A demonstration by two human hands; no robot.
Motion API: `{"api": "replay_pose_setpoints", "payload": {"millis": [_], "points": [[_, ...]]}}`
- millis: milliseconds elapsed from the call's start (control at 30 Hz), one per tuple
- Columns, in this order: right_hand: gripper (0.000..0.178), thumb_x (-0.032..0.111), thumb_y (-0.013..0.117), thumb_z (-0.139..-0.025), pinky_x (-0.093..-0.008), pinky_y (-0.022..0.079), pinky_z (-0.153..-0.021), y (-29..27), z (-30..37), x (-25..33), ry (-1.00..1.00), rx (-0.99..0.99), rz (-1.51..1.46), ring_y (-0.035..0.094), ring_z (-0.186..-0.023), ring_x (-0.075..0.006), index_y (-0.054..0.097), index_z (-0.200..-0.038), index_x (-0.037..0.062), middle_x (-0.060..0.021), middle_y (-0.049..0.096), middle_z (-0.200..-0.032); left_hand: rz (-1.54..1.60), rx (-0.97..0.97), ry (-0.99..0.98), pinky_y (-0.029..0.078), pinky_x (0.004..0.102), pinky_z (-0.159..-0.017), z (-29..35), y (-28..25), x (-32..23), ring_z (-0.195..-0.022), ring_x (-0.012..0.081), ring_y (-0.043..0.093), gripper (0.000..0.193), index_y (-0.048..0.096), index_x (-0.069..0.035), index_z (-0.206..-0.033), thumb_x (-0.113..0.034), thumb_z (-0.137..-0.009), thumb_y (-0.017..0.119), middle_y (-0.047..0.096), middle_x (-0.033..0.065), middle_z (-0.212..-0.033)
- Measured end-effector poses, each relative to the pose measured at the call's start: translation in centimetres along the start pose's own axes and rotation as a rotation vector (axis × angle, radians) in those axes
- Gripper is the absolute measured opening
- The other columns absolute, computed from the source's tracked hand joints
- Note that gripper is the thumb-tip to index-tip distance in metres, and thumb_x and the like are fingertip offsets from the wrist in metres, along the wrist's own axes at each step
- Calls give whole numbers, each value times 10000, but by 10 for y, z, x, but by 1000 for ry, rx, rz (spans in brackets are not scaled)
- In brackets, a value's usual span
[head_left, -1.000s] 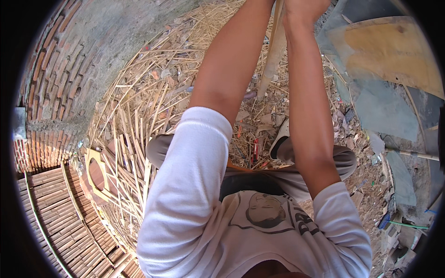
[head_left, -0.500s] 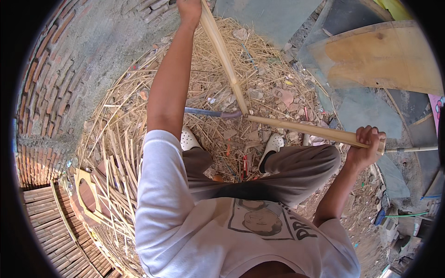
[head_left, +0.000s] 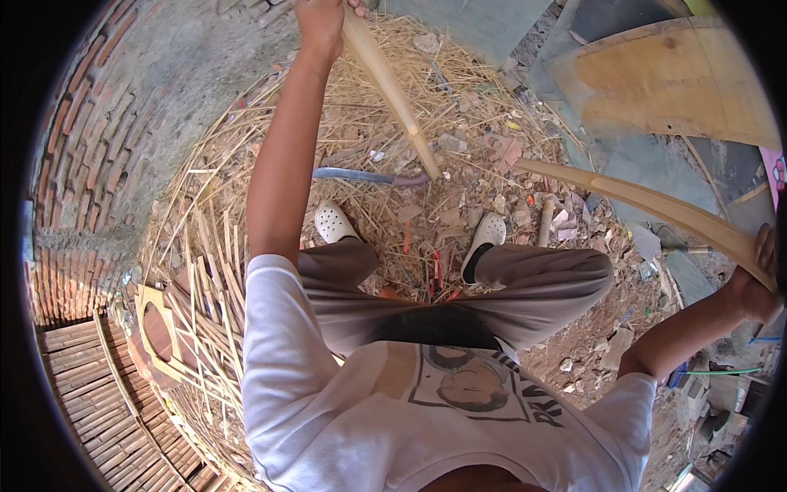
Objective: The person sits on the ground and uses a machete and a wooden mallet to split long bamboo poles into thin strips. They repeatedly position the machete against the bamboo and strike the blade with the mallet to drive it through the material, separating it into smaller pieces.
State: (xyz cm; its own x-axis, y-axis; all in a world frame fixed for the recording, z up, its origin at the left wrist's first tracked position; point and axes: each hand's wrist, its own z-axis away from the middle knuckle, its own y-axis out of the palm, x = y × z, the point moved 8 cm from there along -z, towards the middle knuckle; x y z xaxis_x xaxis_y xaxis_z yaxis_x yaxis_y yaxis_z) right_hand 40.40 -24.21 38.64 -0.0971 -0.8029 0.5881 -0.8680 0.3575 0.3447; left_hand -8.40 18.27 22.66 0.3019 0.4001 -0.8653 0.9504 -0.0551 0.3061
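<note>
Seated figure splitting a long pale bamboo culm lengthwise, seen from above. The left hand (head_left: 321, 23), raised at arm's length, is clenched round one pale half-strip of bamboo (head_left: 392, 92), which runs from the fist down toward the ground between the feet. The right hand (head_left: 756, 283), flung wide to the person's right, appears curled round the end of the other curved tan half-strip (head_left: 648, 202), though its fingers sit at the rim of the view and the grip is partly hidden. The two strips slant toward the ground ahead of the white clogs (head_left: 334, 221); whether they still join there cannot be told. The step in hand is judged to be the pulling-apart of the halves; the next move probably calls for an even, opposed pull so that the tear runs straight rather than veering to one side. A curved blade with a dark handle (head_left: 361, 175) lies on the ground just below the left-hand strip. Thin pale splints (head_left: 205, 279) lie heaped below the left arm. A flat yellowish board (head_left: 672, 78) lies above the right hand. No packages, labels or signs can be made out near either hand.
</note>
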Motion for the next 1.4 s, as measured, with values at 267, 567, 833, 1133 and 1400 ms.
{"api": "replay_pose_setpoints", "payload": {"millis": [267,567,833,1133,1400], "points": [[156,176,521,-848,-362,382,-703,-143,-20,-210,285,-104,13,423,-682,-223,528,-830,21,-83,425,-696,43,61,79,425,273,-476,73,44,-159,-481,130,484,333,523,-150,-765,-412,-885,690,471,-9,-576],[433,324,530,-973,-439,449,-966,-271,-27,-197,379,-373,485,575,-1096,-320,549,-1199,-44,-210,612,-1048,-120,-37,1,419,281,-472,96,-1,-138,-475,132,480,363,504,-170,-745,-460,-878,679,457,-10,-571],[904,506,669,-834,-455,400,-1047,-476,172,-117,861,-963,1501,503,-1278,-306,353,-1437,-88,-162,536,-1373,12,112,-78,423,276,-601,98,-42,-99,-586,132,472,521,545,-29,-813,-536,-925,587,475,44,-655],[910,-95,625,-727,-434,354,-1061,117,299,-222,1055,418,-377,401,-1357,-281,241,-1537,62,-188,393,-1488,161,127,-30,382,271,-589,115,-58,-115,-636,135,403,439,471,1,-892,-415,-934,607,415,59,-729],[922,-99,577,-722,-432,311,-1082,192,285,-225,995,620,-458,362,-1396,-291,218,-1550,85,-162,391,-1504,160,131,13,377,265,-585,137,-52,-127,-617,127,385,419,471,-16,-890,-410,-938,607,405,48,-714]]}}
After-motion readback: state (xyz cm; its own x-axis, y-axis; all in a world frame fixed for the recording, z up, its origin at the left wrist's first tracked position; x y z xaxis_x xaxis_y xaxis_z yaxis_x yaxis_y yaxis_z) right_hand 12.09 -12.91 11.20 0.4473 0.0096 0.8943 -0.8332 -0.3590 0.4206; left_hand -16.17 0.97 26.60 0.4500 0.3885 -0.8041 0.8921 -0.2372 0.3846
